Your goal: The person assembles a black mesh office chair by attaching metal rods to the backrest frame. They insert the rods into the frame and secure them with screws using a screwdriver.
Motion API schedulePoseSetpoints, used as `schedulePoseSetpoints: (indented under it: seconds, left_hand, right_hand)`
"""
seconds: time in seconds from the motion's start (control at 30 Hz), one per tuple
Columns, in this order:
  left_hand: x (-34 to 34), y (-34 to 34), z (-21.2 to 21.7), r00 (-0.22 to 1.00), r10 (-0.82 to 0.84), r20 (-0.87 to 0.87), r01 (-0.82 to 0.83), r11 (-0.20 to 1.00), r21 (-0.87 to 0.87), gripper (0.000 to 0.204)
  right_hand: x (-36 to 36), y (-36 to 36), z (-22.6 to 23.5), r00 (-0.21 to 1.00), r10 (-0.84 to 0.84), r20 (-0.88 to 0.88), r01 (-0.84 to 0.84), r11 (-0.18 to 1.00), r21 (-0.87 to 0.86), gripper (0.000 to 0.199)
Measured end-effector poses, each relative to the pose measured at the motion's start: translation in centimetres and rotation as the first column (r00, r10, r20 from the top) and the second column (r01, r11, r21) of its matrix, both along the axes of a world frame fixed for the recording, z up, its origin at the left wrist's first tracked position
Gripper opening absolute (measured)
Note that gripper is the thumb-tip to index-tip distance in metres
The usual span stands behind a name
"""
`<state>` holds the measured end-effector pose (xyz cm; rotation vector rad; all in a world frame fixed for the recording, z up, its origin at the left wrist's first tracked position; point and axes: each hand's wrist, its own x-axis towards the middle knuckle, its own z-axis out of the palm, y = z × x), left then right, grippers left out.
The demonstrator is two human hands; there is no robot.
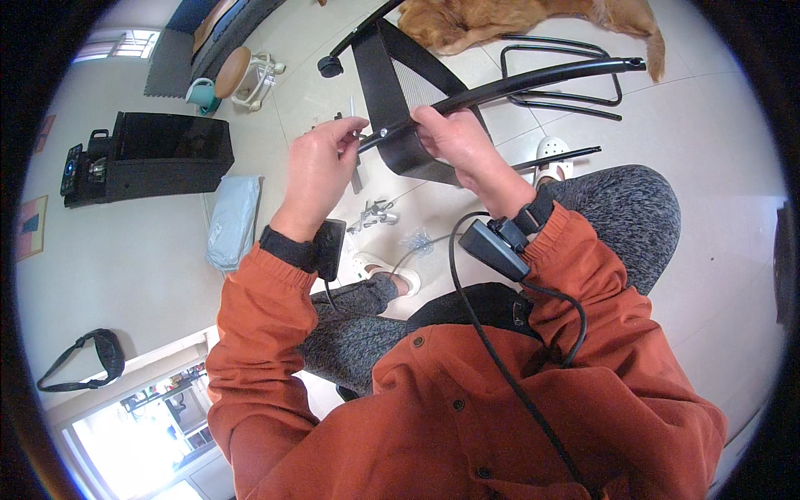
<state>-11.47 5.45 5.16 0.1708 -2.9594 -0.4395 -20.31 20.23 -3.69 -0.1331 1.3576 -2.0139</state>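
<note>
A black chair part with a mesh panel (417, 82) and a long curved metal tube (542, 77) is held up in front of me. My right hand (462, 146) is closed round the tube where a black band wraps it. A silver bolt head (383, 132) shows on the tube, between my hands. My left hand (321, 167) has thumb and fingers pinched together by the tube's left end; what they hold is too small to make out. A black caster (331, 67) sits at the end of another black bar above.
On the tiled floor lie silver metal fittings (375, 215), a small clear plastic bag (421, 242) and a black bent-tube frame (562, 79). A tan dog (517, 21) lies at the far side. Left are a black cabinet (171, 158) and a grey package (233, 221). Cables hang from my wrists.
</note>
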Motion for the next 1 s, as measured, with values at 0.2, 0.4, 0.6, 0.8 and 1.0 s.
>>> schedulePoseSetpoints:
  seconds: [0.2,0.4,0.6,0.8,1.0]
  left_hand:
    - [-0.4,-0.1,-0.2,0.988,-0.100,-0.115,0.084,0.987,-0.141,0.017]
    - [-0.3,0.3,0.6,0.982,-0.158,-0.105,0.125,0.955,-0.268,0.012]
    - [-0.7,0.7,0.9,0.992,-0.105,-0.069,0.097,0.988,-0.121,0.013]
    - [-0.9,1.2,0.6,0.999,-0.043,-0.001,0.042,0.995,-0.093,0.009]
    - [-1.0,1.6,0.1,0.997,0.059,0.053,-0.060,0.998,0.005,0.011]
  right_hand:
    - [0.1,0.0,0.2,1.000,-0.025,-0.008,0.025,1.000,0.014,0.032]
    - [0.2,0.1,0.3,0.999,-0.032,-0.011,0.031,0.999,-0.036,0.032]
    - [0.1,0.0,0.0,0.998,-0.030,-0.053,0.031,1.000,0.003,0.034]
    - [0.0,-0.1,-0.3,1.000,-0.027,0.006,0.027,1.000,-0.009,0.037]
    - [0.0,-0.1,-0.3,1.000,-0.027,0.000,0.027,1.000,0.007,0.037]
